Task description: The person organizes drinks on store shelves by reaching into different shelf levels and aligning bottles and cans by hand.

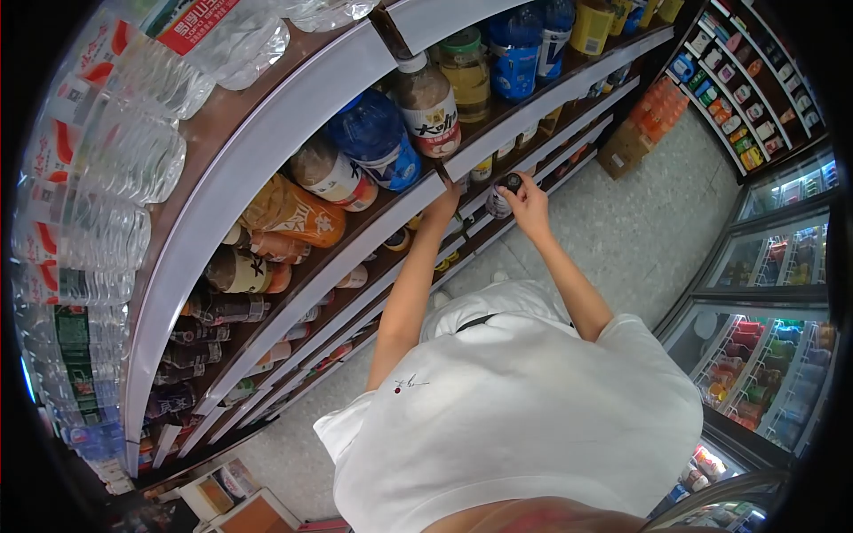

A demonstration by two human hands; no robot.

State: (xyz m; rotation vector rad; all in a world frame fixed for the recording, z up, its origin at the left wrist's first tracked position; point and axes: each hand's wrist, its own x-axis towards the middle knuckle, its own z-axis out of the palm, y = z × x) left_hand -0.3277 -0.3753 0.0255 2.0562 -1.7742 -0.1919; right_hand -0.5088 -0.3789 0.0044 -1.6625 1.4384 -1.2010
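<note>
My right hand (pixel 530 206) is closed round the top of a small bottle with a black cap (pixel 510 183). Below the cap, its dark body (pixel 498 204) shows in front of the shelf edge. My left hand (pixel 444 200) reaches in at the shelf edge, just under the price rail (pixel 425 197). Its fingers are mostly hidden there, so what they touch does not show. Above it on the shelf stand a large brown bottle with a white label (pixel 427 111) and a blue bottle (pixel 378 142).
Rows of clear water bottles (pixel 133 151) line the upper left shelf. An orange bottle (pixel 293 210) lies tilted among others. A cardboard box (pixel 625 148) with orange bottles (pixel 659 107) stands on the grey floor (pixel 684 200). Glass-door drink fridges (pixel 764 258) run along the right.
</note>
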